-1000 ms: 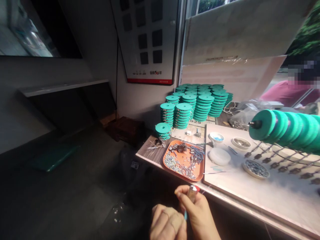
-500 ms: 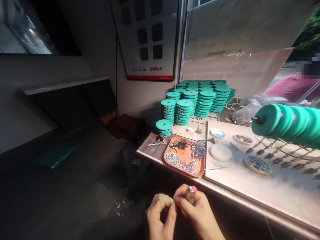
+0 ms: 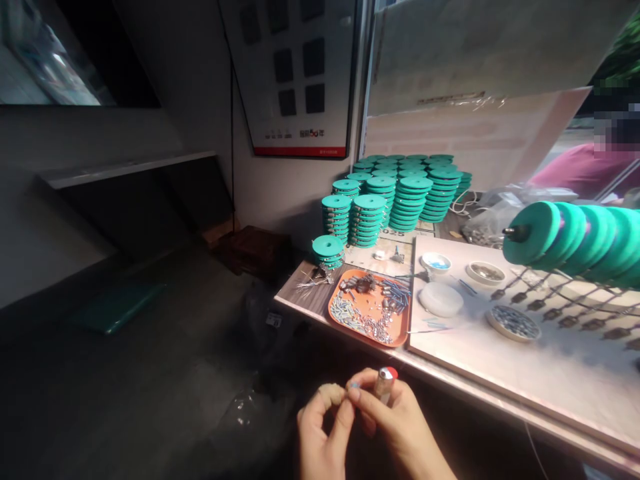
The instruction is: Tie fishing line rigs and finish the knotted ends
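Right hand [image 3: 395, 417] is pinching a blue piece [image 3: 355, 385] and gripping a lighter [image 3: 385, 387]. Left hand [image 3: 320, 445] is pressing fingertips together alongside.

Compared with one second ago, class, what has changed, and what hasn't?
The left hand turned and moved forward; its fingertips now meet those of the right hand, near a small blue piece. The right hand still holds the lighter. The orange tray and green spools stayed put.

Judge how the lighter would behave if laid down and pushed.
The lighter would probably be stiff, given its shiny, metal-looking cap. It looks slim and small against the right hand, so likely light. Its rounded outline suggests it might roll or slide.
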`<state>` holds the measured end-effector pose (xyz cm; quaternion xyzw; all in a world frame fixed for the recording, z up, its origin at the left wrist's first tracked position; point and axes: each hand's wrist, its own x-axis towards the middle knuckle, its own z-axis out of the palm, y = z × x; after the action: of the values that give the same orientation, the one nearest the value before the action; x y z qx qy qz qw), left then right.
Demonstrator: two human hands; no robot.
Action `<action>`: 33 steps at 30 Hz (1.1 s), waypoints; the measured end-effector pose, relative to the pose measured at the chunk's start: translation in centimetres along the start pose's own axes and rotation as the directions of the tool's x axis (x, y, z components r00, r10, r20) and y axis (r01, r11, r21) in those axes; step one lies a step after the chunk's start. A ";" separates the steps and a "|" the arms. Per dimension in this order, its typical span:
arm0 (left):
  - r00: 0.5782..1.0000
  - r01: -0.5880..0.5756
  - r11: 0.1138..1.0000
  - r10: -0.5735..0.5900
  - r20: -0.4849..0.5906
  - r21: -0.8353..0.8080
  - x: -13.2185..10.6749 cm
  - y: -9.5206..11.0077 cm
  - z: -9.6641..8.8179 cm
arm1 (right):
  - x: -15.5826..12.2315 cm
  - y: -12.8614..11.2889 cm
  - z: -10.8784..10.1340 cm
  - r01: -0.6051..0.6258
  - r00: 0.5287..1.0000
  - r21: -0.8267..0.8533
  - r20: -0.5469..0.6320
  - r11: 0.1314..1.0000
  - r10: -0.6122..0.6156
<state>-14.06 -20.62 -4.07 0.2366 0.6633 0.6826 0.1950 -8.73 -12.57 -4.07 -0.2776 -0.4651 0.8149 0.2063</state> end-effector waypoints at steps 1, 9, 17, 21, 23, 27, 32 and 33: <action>1.000 0.008 1.000 -0.008 -0.013 -0.008 0.0 0.2 0.0 | 0.0 0.1 0.1 -0.007 1.000 -0.002 0.009 1.000 0.007; 0.997 0.073 0.996 -0.074 -0.036 -0.041 0.0 0.0 0.0 | -0.3 0.2 0.5 -0.010 0.999 0.055 -0.049 0.998 0.013; 0.988 0.141 0.980 -0.149 -0.046 -0.141 -0.1 -0.3 0.1 | -0.2 0.8 1.0 -0.033 0.996 0.106 -0.085 0.994 0.042; 0.981 0.158 0.966 -0.177 -0.077 -0.206 -0.2 -0.5 0.3 | -0.3 0.8 1.2 -0.032 0.992 0.113 -0.120 0.993 0.045; 0.978 0.158 0.959 -0.184 -0.097 -0.234 -0.2 -0.6 0.5 | -0.3 0.8 1.3 -0.031 0.990 0.115 -0.132 0.993 0.046; 0.978 0.165 0.947 -0.193 -0.077 -0.274 -0.3 -0.8 0.5 | -0.1 0.9 1.3 -0.020 0.988 0.118 -0.148 0.993 0.037; 0.983 0.172 0.951 -0.183 -0.018 -0.258 -0.1 -1.2 0.1 | -0.1 1.2 1.4 -0.030 0.987 0.127 -0.152 0.992 0.049; 0.983 0.171 0.953 -0.181 -0.019 -0.249 0.0 -1.3 0.0 | -0.2 1.3 1.4 -0.030 0.987 0.119 -0.151 0.992 0.048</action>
<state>-14.12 -20.59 -5.34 0.1363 0.5957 0.7445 0.2689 -9.58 -14.17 -4.57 -0.3361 -0.3941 0.8206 0.2416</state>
